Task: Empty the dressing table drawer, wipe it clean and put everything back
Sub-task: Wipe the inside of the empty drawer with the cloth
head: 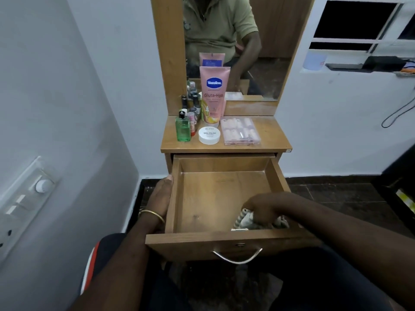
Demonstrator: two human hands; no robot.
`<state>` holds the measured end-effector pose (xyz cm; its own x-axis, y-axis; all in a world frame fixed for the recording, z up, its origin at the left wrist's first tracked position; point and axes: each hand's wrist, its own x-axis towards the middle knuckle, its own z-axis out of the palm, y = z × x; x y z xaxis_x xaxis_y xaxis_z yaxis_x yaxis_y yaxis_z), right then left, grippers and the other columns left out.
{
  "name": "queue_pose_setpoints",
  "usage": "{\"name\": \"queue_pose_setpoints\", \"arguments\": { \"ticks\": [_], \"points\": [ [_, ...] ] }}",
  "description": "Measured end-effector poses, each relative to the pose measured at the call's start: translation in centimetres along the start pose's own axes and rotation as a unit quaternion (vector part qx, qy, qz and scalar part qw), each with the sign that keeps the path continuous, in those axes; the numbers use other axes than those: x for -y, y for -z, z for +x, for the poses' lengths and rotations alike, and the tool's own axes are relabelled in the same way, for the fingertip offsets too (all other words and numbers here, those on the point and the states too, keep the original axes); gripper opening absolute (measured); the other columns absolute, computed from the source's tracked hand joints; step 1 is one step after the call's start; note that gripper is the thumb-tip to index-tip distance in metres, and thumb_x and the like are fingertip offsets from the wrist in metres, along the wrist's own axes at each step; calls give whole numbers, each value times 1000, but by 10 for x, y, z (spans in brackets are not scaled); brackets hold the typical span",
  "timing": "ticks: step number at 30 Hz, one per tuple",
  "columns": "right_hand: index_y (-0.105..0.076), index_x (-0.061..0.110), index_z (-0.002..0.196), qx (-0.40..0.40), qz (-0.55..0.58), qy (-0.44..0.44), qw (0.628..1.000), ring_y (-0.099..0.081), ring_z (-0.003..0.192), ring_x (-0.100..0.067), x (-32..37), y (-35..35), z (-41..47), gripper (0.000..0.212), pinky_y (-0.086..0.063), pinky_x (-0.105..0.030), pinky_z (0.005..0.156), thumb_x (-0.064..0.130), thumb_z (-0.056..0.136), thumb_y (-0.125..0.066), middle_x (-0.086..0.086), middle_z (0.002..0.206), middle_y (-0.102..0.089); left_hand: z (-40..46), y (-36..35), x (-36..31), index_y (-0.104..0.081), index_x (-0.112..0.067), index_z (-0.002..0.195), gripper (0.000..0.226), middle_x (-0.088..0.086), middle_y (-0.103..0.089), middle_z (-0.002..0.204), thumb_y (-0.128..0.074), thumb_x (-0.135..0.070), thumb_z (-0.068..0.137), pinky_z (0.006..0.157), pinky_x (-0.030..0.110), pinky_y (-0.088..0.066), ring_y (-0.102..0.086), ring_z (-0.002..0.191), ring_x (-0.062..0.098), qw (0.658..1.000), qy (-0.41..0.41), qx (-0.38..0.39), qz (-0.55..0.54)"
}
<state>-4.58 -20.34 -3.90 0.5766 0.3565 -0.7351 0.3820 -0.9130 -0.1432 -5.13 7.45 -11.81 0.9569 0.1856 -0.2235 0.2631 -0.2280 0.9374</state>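
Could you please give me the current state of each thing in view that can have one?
Drawer: pulled open, emptied.
Cloth: bunched, in the drawer's front right corner.
Right hand: grips the cloth.
Left hand: rests on the drawer's left side.
Vaseline tube: upright on its cap.
Green bottle: upright, capped.
White jar: lid on.
Clear nail box: flat, closed.

Small brown wooden dressing table top (267, 133), bearing tall pink lotion tube (214, 95), green liquid bottle (183, 127), round white jar (209, 135), clear flat plastic case (240, 131), clustered nail polish bottles (193, 108).
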Motion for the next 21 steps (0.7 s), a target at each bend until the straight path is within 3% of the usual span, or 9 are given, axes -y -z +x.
{"name": "queue_pose_setpoints", "arguments": {
  "ticks": [2,5,8,9,10,12,15,17,21],
  "points": [
    [-62,22,123,-56,42,83,994,-60,106,-22,12,6,-2,30,-50,-39,94,15,94,-53,-2,121,-65,-2,2,2,-66,-25,104,48,-2,-72,98,-35,-61,96,82,40,-53,-68,92,18,1000,1,2,-5],
    [-66,26,114,-198,120,238,943,-61,101,-13,49,18,-8,23,-50,-39,92,28,94,-55,7,113,-66,-5,3,-1,-65,-21,110,48,1,-72,104,-36,-57,98,89,40,-51,-67,101,23,1000,10,-12,-16],
    [-70,13,109,-271,98,409,866,-56,94,-9,113,19,-25,27,-44,-23,89,22,89,-53,2,104,-67,-20,3,-15,-59,-16,125,37,2,-63,121,-36,-37,104,100,30,-38,-56,120,21,999,23,-4,-39],
    [-70,11,111,-289,67,446,844,-54,96,-7,129,15,-28,27,-39,-16,90,20,90,-56,-1,106,-67,-27,1,-15,-56,-21,128,33,-3,-60,119,-39,-35,104,100,27,-35,-56,117,16,998,38,-5,-58],
    [-70,15,116,-293,42,455,840,-53,99,-6,140,11,-29,27,-37,-16,90,21,92,-59,-1,111,-66,-35,-1,-17,-57,-27,121,24,-7,-61,112,-44,-35,103,100,26,-37,-58,108,11,994,58,-10,-96],
    [-67,31,118,-318,-20,429,845,-54,102,-10,148,2,-24,30,-41,-31,86,33,92,-53,8,116,-61,-41,-3,-12,-61,-33,113,18,-13,-64,107,-51,-40,100,102,30,-44,-64,104,8,991,43,-40,-122],
    [-67,36,115,-331,-51,410,848,-56,99,-14,132,-11,-18,27,-48,-40,84,35,89,-57,11,112,-61,-30,2,-12,-61,-27,117,57,-4,-66,119,-45,-70,84,108,43,-40,-60,115,17,994,43,-14,-96],
    [-66,40,115,-304,1,379,874,-52,103,-8,104,-13,-25,33,-48,-36,89,27,85,-71,17,116,-60,-19,3,-12,-63,-23,114,71,2,-69,113,-39,-77,76,103,47,-44,-64,108,20,996,40,-5,-81],
    [-65,42,113,-296,51,320,899,-53,111,1,29,-23,-56,34,-43,-21,92,31,82,-73,19,121,-61,-20,4,-12,-63,-20,109,59,3,-69,107,-31,-66,92,94,42,-48,-65,103,21,1000,12,3,-27]
  ]
}}
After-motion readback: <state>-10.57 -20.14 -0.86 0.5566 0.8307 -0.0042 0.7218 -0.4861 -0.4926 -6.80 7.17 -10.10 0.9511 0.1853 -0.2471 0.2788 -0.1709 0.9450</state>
